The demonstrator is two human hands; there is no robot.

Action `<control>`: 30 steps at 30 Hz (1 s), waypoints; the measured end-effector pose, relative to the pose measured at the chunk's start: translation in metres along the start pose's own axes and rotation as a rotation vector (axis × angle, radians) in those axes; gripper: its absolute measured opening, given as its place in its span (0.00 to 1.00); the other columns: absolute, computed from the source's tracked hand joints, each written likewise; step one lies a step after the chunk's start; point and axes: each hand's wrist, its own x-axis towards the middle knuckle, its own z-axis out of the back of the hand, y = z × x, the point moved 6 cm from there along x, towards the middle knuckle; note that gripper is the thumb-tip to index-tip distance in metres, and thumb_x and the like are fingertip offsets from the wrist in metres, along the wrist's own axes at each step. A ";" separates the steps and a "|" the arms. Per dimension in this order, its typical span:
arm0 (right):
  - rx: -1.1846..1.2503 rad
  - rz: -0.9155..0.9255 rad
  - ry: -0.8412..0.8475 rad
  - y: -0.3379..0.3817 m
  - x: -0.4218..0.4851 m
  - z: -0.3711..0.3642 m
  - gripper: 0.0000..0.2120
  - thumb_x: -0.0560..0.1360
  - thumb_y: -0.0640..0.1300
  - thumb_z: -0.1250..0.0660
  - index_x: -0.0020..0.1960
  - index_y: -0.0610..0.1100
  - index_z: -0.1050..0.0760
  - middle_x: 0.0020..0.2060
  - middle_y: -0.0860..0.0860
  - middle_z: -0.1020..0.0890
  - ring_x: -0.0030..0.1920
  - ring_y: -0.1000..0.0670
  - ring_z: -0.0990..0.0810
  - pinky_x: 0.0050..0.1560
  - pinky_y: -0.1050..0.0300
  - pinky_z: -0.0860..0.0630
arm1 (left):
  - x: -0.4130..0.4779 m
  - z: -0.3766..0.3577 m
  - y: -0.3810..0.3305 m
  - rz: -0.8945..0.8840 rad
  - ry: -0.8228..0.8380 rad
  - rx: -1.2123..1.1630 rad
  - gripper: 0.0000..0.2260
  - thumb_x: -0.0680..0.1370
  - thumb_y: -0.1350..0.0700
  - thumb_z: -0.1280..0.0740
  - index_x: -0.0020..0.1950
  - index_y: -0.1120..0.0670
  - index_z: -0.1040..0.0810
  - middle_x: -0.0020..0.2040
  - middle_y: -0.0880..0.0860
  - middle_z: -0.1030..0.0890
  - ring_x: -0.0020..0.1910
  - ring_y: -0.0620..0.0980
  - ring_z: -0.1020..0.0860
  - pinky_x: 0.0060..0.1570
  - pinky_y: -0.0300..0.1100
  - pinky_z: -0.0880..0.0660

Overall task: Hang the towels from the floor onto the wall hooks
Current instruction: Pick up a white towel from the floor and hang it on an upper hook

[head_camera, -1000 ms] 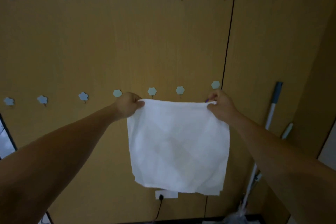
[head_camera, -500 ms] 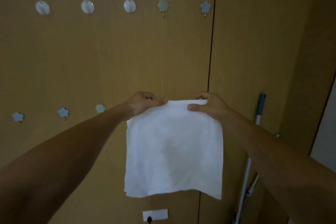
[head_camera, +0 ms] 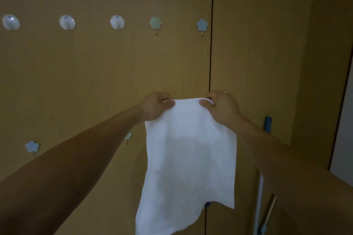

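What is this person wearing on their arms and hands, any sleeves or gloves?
Nothing that shows. The left hand and right hand are bare: no gloves, rings or watch. The left forearm and right forearm are uncovered to the picture's edge, no sleeve.

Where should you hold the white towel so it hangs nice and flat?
Hold it along its top edge, with one pinch near each end, coming in from the two sides. The white towel is limp cloth and droops straight down from whatever holds it, so a high grip lets it hang spread out. The left hand and right hand pinch that top edge, and the rest hangs free in front of the wooden wall.
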 end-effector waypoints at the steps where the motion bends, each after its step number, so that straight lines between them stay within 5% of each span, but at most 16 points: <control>1: -0.033 -0.002 -0.021 -0.003 0.008 0.001 0.14 0.77 0.53 0.36 0.42 0.43 0.23 0.40 0.46 0.19 0.47 0.44 0.24 0.47 0.51 0.28 | 0.010 0.000 -0.004 -0.052 0.006 0.091 0.08 0.81 0.52 0.37 0.45 0.52 0.21 0.43 0.48 0.21 0.42 0.47 0.24 0.40 0.39 0.32; 6: -0.121 -0.008 -0.063 -0.008 0.054 0.007 0.14 0.79 0.52 0.39 0.46 0.41 0.24 0.40 0.45 0.19 0.42 0.42 0.22 0.39 0.53 0.29 | 0.067 0.010 -0.019 -0.181 -0.062 0.306 0.08 0.82 0.56 0.42 0.44 0.54 0.28 0.44 0.51 0.25 0.44 0.50 0.28 0.41 0.40 0.37; 11: -0.099 -0.113 -0.045 -0.016 0.097 0.007 0.11 0.82 0.49 0.45 0.51 0.41 0.31 0.43 0.44 0.22 0.45 0.40 0.22 0.38 0.53 0.33 | 0.116 0.011 -0.028 -0.151 -0.138 0.199 0.07 0.81 0.56 0.45 0.48 0.57 0.30 0.46 0.54 0.26 0.44 0.54 0.28 0.41 0.43 0.36; 15: -0.054 -0.199 -0.103 -0.030 0.124 0.007 0.14 0.82 0.50 0.47 0.56 0.40 0.32 0.48 0.42 0.21 0.45 0.41 0.24 0.41 0.53 0.33 | 0.147 0.014 -0.034 -0.185 -0.155 0.061 0.11 0.78 0.47 0.39 0.39 0.50 0.30 0.39 0.48 0.26 0.40 0.50 0.26 0.37 0.43 0.34; 18: -0.036 -0.161 -0.120 -0.041 0.145 0.011 0.15 0.80 0.56 0.44 0.50 0.44 0.30 0.45 0.47 0.20 0.46 0.43 0.22 0.43 0.52 0.28 | 0.171 0.018 -0.035 -0.172 -0.118 -0.057 0.13 0.75 0.43 0.34 0.35 0.48 0.27 0.37 0.46 0.24 0.37 0.46 0.25 0.36 0.41 0.31; 23: 0.315 -0.093 -0.110 -0.060 0.175 0.016 0.19 0.70 0.60 0.29 0.32 0.51 0.34 0.29 0.58 0.29 0.29 0.61 0.30 0.30 0.64 0.35 | 0.210 0.025 -0.045 -0.246 -0.123 -0.245 0.07 0.73 0.48 0.27 0.37 0.50 0.19 0.33 0.43 0.18 0.32 0.39 0.20 0.28 0.31 0.27; 30: 0.324 0.034 -0.183 -0.081 0.250 0.036 0.10 0.74 0.52 0.32 0.38 0.47 0.26 0.37 0.52 0.22 0.39 0.52 0.24 0.42 0.53 0.27 | 0.269 0.046 -0.077 -0.355 -0.401 0.088 0.07 0.76 0.46 0.33 0.44 0.48 0.21 0.41 0.46 0.21 0.41 0.46 0.23 0.37 0.39 0.30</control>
